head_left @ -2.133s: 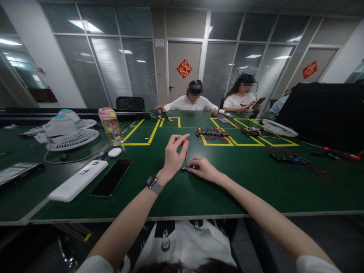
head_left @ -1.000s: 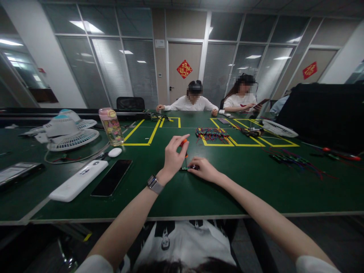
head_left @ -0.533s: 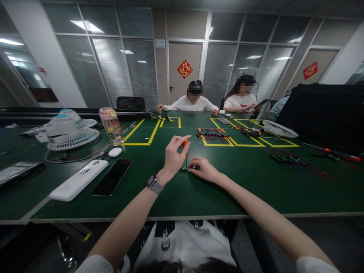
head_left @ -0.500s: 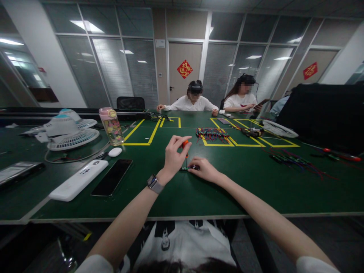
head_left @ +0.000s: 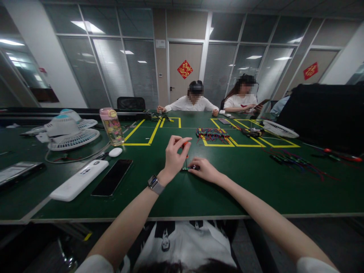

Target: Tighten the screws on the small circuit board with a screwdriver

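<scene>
My left hand (head_left: 174, 154) is closed around the orange-red handle of a screwdriver (head_left: 185, 144), which stands upright. Its thin shaft runs down to a small green circuit piece (head_left: 184, 169) on the table, though the exact contact at the tip is too small to make out. From the right, my right hand (head_left: 207, 170) pinches this green piece and steadies it against the tabletop. Something dark (head_left: 195, 167) shows beside the fingers of that hand, partly hidden.
Wired green parts (head_left: 213, 134) lie in a heap beyond my hands, and more wired parts (head_left: 292, 159) lie right. At left are a black phone (head_left: 112, 177), a white power bank (head_left: 79, 180), a bottle (head_left: 112, 127) and a fan (head_left: 72, 138). Two people sit across the table.
Almost nothing differs: the fingers of my left hand have turned slightly on the screwdriver's handle. My right hand stays in place.
</scene>
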The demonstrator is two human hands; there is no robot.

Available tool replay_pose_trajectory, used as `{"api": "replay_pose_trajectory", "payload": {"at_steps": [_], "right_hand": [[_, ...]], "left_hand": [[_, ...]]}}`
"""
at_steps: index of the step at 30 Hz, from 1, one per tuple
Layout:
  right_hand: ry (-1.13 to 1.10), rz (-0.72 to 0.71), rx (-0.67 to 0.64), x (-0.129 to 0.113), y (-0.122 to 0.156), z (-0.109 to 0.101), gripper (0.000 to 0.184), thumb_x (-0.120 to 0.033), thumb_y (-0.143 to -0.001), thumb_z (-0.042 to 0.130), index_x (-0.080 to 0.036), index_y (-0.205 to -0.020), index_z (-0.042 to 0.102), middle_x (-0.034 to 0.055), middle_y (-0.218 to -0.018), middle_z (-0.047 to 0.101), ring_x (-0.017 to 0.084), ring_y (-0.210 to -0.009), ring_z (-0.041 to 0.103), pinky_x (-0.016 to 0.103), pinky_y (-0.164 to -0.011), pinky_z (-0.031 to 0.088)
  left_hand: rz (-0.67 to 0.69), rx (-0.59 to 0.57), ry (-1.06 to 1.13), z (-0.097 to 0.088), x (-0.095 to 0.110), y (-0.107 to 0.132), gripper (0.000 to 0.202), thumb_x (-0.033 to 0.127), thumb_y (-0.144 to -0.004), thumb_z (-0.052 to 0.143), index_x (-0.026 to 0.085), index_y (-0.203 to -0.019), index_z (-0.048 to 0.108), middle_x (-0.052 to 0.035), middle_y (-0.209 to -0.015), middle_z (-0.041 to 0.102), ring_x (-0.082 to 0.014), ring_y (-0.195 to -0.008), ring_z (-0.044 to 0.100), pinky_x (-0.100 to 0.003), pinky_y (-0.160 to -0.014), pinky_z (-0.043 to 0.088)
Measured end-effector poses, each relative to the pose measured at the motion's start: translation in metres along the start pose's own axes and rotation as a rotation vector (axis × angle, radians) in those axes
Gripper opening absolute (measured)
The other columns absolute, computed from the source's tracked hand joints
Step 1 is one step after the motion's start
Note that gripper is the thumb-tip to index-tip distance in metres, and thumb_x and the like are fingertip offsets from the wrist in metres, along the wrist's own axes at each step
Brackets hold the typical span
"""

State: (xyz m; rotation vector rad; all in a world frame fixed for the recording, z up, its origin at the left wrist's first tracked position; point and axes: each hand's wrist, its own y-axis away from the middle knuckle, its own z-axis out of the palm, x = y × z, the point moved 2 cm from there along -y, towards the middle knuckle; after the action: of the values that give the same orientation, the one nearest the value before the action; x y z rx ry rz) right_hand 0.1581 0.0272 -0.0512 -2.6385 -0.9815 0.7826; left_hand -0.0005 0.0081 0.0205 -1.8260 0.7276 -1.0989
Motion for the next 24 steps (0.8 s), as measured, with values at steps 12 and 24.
{"api": "replay_pose_trajectory", "payload": {"at_steps": [12,24], "right_hand": [[0.013,-0.006,0.001,-0.0004,0.0001,-0.0004,0.011,-0.022,-0.082,0.065,-0.018,-0.091,0.071,0.0042,-0.086,0.063,0.015,-0.075,0.059,0.026,-0.07,0.044],[0.004,-0.001,-0.009,-0.0021,0.0003,-0.002,0.01,-0.021,-0.082,0.064,-0.017,-0.089,0.071,0.0046,-0.085,0.063,0.015,-0.074,0.059,0.025,-0.07,0.044]], "left_hand": [[-0.009,-0.03,0.013,0.001,-0.0031,-0.0009,0.025,0.024,-0.091,0.052,0.021,-0.112,0.063,-0.0044,-0.095,0.059,-0.0136,-0.085,0.057,-0.026,-0.077,0.048],[-0.035,-0.041,-0.011,0.0019,-0.0034,-0.0014,0.022,0.023,-0.089,0.055,0.021,-0.109,0.064,-0.0032,-0.093,0.054,-0.0129,-0.082,0.055,-0.026,-0.078,0.047]]}}
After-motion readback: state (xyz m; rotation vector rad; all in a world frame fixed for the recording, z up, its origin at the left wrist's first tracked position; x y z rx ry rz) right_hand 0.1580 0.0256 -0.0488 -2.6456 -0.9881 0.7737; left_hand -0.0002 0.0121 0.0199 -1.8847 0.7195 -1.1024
